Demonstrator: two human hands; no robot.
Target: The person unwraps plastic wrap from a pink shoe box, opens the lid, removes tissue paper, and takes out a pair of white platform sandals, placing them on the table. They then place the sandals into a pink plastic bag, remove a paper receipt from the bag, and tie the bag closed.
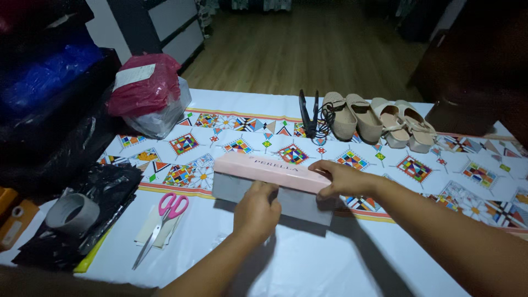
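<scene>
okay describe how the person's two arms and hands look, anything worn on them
Both forearms are bare, with no sleeves in view. The left hand and right hand wear no gloves, and no rings, watch or bracelets are visible in this dim light.

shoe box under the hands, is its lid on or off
On. The pink lid sits flat across the grey shoe box, with the right hand on its end and the left hand against the front.

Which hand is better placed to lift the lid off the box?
Probably the right hand: its fingers already curl over the pink lid's edge. The left hand rests lower, against the grey box front.
</scene>
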